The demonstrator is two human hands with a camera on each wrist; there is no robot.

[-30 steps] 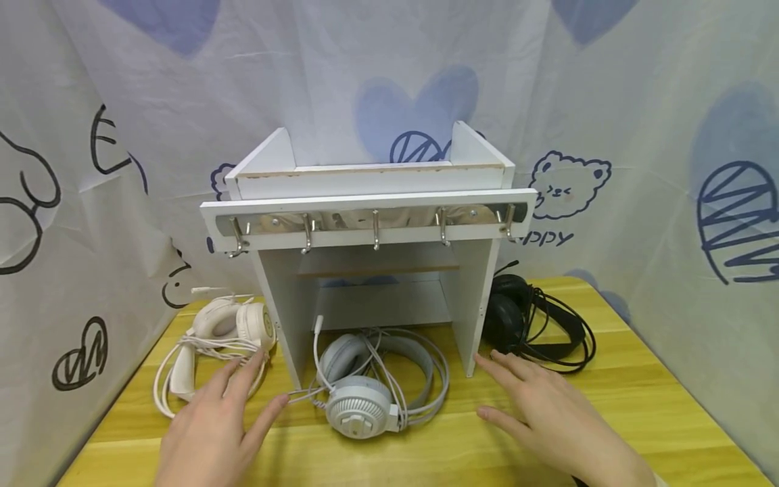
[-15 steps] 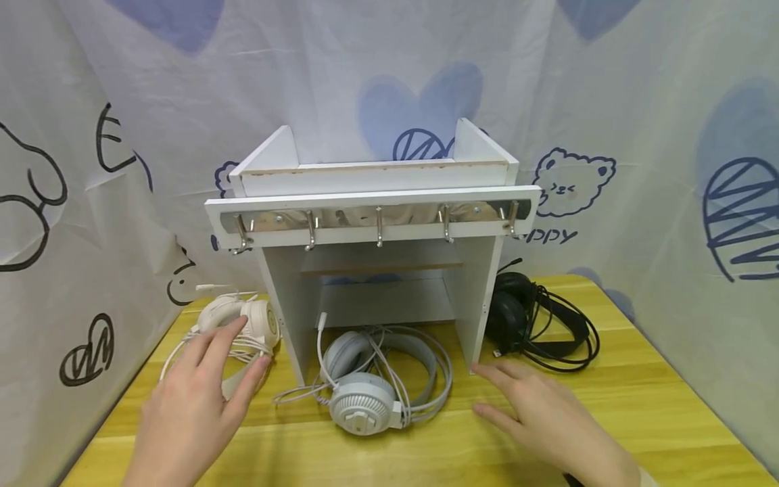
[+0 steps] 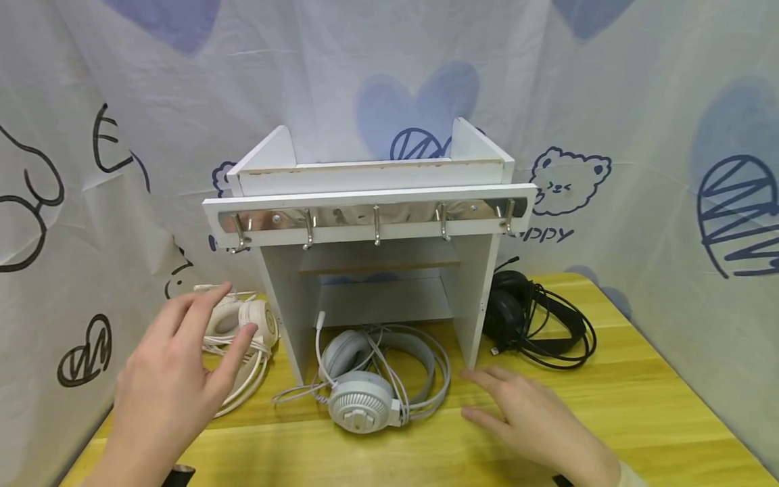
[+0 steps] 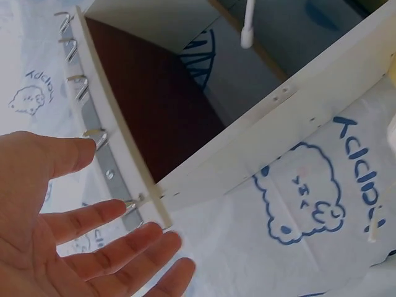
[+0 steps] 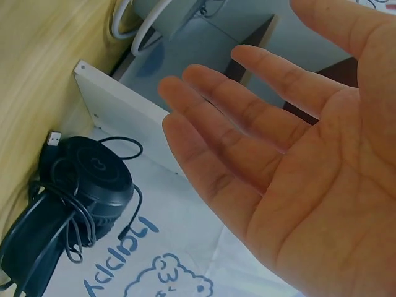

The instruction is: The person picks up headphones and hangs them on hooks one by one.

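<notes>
My left hand (image 3: 167, 375) is raised in front of the white headset (image 3: 258, 321) on the left, partly hiding it; its fingers are spread and hold nothing. My right hand (image 3: 529, 412) hovers over the table's right part, fingers loosely extended, holding nothing. Between them a grey-white headset (image 3: 360, 402) with its cable coiled lies at the foot of the white shelf (image 3: 475, 297), its mic pointing up. Beyond my right hand, a black headset (image 3: 505, 314) lies beside the shelf's right panel; its USB plug (image 5: 54, 138) shows in the right wrist view.
Across the shelf's front runs a white board with a metal strip of several hooks (image 3: 376, 226). The wooden table (image 3: 633, 399) extends to both sides. A printed white curtain (image 3: 645, 135) closes off the back and sides.
My left hand has risen and moved left, now covering much of the left white headset. My right hand has shifted slightly left. The headsets and shelf stay in place.
</notes>
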